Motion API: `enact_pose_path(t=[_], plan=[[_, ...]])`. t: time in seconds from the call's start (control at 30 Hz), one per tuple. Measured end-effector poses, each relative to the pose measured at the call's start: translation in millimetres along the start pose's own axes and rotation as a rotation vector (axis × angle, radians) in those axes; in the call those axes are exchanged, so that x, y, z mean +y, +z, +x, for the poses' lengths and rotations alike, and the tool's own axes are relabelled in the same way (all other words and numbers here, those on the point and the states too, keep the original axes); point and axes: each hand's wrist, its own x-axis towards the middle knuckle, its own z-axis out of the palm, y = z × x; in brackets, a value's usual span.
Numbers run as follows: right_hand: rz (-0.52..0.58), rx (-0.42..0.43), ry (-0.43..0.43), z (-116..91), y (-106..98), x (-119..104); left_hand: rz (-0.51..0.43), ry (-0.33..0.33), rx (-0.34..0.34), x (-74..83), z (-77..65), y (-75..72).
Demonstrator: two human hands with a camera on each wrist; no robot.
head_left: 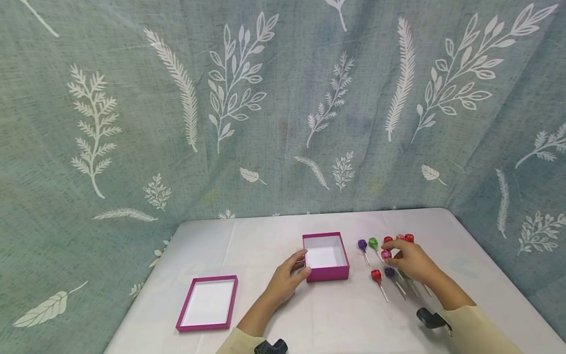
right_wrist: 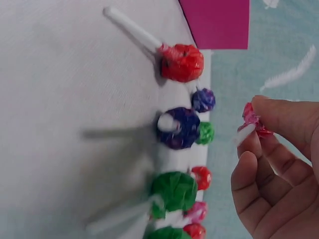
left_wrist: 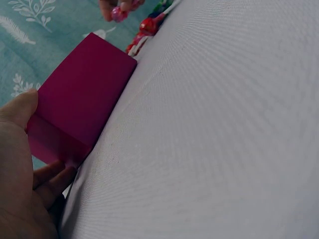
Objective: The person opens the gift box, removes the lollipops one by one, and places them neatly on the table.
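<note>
A magenta open box (head_left: 327,273) with a white inside stands on the table. My left hand (head_left: 285,280) holds it at its left side, thumb by the front corner and fingers along the left wall. In the left wrist view, thumb and fingertips lie at the edges of the box (left_wrist: 87,92). My right hand (head_left: 411,258) pinches a pink lollipop (head_left: 386,254) just below its wrapped head, above other lollipops. In the right wrist view, thumb and fingers close on the pink lollipop (right_wrist: 251,122), whose white stick points toward the camera.
A magenta-rimmed lid (head_left: 208,326) lies inside up at the table's left. Lollipops lie right of the box: purple (head_left: 362,244), green (head_left: 373,243), red (head_left: 376,276), dark purple (head_left: 389,273), and several more partly behind the right hand. A leaf-patterned cloth (head_left: 283,123) hangs behind the table.
</note>
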Motion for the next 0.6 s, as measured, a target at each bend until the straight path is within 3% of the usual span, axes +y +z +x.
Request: enact_pose_path(t=[0.6], plan=[[-0.025, 0.067, 0.119, -26, -21, 37, 0.021, 0.0, -0.004, 3.4, -1.4, -1.3]])
